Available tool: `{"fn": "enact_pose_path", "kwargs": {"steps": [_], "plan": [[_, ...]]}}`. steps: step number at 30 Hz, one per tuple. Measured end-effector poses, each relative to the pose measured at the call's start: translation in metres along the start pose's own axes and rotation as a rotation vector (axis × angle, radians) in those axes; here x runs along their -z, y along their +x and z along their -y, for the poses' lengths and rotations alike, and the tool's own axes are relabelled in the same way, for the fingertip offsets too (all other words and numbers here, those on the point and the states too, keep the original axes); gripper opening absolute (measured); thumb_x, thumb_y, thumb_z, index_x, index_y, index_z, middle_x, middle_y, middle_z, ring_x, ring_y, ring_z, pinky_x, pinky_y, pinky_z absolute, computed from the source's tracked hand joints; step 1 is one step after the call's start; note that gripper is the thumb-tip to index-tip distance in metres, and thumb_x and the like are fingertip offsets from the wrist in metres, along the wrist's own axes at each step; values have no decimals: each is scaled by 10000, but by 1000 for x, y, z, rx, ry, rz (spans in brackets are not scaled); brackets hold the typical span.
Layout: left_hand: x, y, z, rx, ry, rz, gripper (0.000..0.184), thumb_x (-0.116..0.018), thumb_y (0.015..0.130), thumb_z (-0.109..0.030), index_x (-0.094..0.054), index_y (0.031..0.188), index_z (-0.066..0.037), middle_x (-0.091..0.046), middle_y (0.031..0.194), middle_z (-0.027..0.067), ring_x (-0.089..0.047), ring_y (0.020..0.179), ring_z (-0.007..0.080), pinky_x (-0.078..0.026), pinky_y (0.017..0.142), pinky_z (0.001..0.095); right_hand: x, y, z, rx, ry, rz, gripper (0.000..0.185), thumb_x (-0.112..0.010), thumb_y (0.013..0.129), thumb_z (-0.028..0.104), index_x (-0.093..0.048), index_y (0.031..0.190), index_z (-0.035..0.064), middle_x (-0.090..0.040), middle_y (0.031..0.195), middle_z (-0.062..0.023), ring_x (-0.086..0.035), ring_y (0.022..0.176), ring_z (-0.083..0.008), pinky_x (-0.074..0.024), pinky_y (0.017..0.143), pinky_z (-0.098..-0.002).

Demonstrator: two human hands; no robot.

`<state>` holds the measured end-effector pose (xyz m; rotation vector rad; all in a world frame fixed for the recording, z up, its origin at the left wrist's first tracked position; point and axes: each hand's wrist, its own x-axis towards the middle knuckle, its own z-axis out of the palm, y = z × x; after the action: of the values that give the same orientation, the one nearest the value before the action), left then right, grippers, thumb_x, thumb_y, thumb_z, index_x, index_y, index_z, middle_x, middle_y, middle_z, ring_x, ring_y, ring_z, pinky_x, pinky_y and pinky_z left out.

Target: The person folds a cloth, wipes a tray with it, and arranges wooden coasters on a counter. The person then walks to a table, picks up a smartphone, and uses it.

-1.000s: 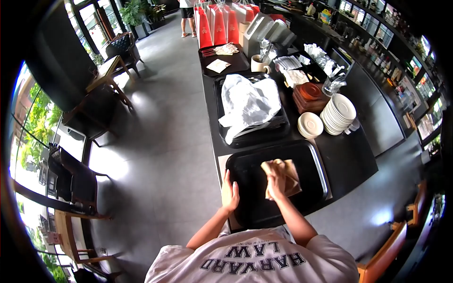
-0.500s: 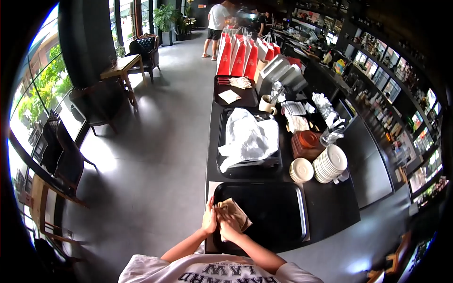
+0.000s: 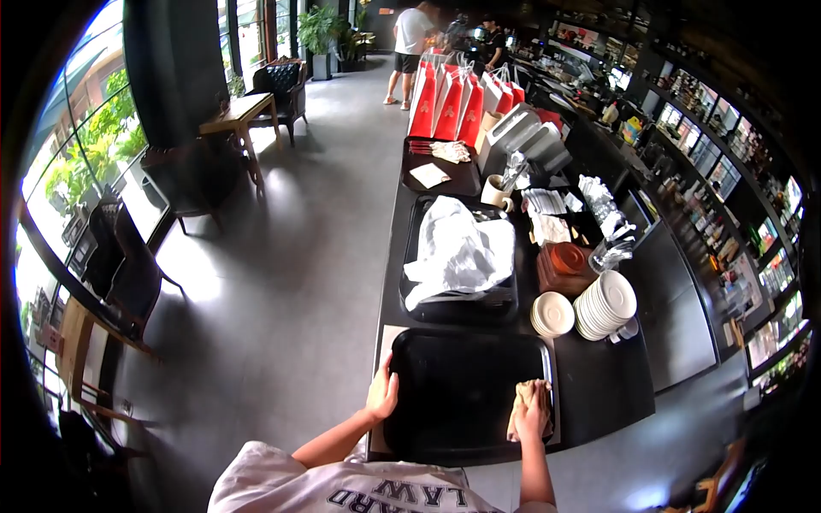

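A black rectangular tray [image 3: 457, 385] lies on the counter right in front of me. My left hand [image 3: 384, 389] rests along the tray's left rim, fingers stretched out and holding nothing. At the opposite side, my right hand [image 3: 534, 412] presses a tan cloth [image 3: 516, 415] against the tray's inner right edge. Its fingers are wrapped over the folded cloth. A light sheet of paper or board [image 3: 389, 339] shows from under the tray at the left and right.
Beyond the tray stands another black tray [image 3: 412, 295] with a crumpled white cloth [image 3: 457, 252]. Stacked saucers [image 3: 605, 306], a brown box [image 3: 564, 269] and a mug [image 3: 494, 191] line the right. Red-and-white paper bags [image 3: 449, 103] stand farther back. A person [image 3: 413, 43] stands beyond them.
My right hand has moved the tan cloth from the tray's left side across to its right edge. My left hand stays at the left rim.
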<state>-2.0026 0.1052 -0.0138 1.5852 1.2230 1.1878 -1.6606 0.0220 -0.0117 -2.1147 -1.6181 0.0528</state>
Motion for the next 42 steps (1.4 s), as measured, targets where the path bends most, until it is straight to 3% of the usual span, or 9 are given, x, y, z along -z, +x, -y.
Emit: {"fn": "enact_pose_path", "kwargs": {"steps": [3,14,15,21,25,28,32,36,42], "plan": [[2,0,-8,36,47,22,512,-352,905,-185,-222,1341,51,-300,1360,247,-279,1285,341,-223,1057,359,-24,10,8,-164,-188,-3,534,-472,815,223,-381,1315,60,-359,1370,-146,-260,1313,-280,-159,1057,-482],[5,2,-7,-94,160,31,505,-391,893,-214,-261,1323,17,-267,1371,251,-277,1271,374,-219,1057,392,-95,120,93,-220,-459,-182,358,-444,845,167,-529,1123,-41,-521,1144,-260,-461,1137,-386,-327,1003,-442],[3,0,-4,-106,161,29,508,-393,892,-216,-259,1324,16,-265,1371,252,-274,1272,374,-217,1058,393,-110,126,87,-106,-504,-306,209,-431,852,163,-566,929,25,-597,992,-232,-567,1003,-337,-463,831,-425],[2,2,-8,-100,193,32,556,-397,882,-259,-227,1347,-5,-227,1383,266,-262,1265,409,-229,1047,413,-103,102,191,-38,-248,95,198,-433,853,179,-552,876,22,-620,650,-187,-639,639,-333,-513,584,-456],[-1,-1,-7,-55,200,13,554,-376,896,-260,-212,1330,43,-329,1310,304,-342,1211,425,-268,1026,418,-124,59,251,398,-9,250,219,-429,860,161,-503,994,4,-572,1039,-243,-602,900,-341,-503,721,-406],[1,-1,-7,-78,40,-22,540,-385,899,-224,-212,1324,61,-393,1261,300,-394,1184,402,-307,997,403,-114,52,257,306,326,327,324,-430,858,136,-460,1148,-5,-546,1119,-213,-545,1041,-311,-470,835,-372],[-1,-2,-3,-120,71,-51,521,-399,887,-141,-210,1336,43,-372,1281,292,-405,1177,396,-329,985,387,-102,50,221,858,146,300,532,-452,818,127,-336,1330,39,-298,1391,-176,-210,1321,-331,-214,1080,-400],[-7,0,5,-180,235,-68,514,-390,864,-38,-222,1347,13,-351,1307,274,-384,1184,411,-328,994,384,-110,54,186,726,-254,283,516,-550,756,180,-445,1257,117,-350,1380,-76,-298,1285,-295,-328,966,-455],[-8,0,-7,-155,270,-66,660,-364,737,146,-246,1356,-48,-312,1350,242,-343,1214,407,-328,1000,384,-116,114,55,683,-129,15,534,-555,678,194,-501,1199,88,-491,1230,-122,-394,1205,-279,-254,1040,-410]]}}
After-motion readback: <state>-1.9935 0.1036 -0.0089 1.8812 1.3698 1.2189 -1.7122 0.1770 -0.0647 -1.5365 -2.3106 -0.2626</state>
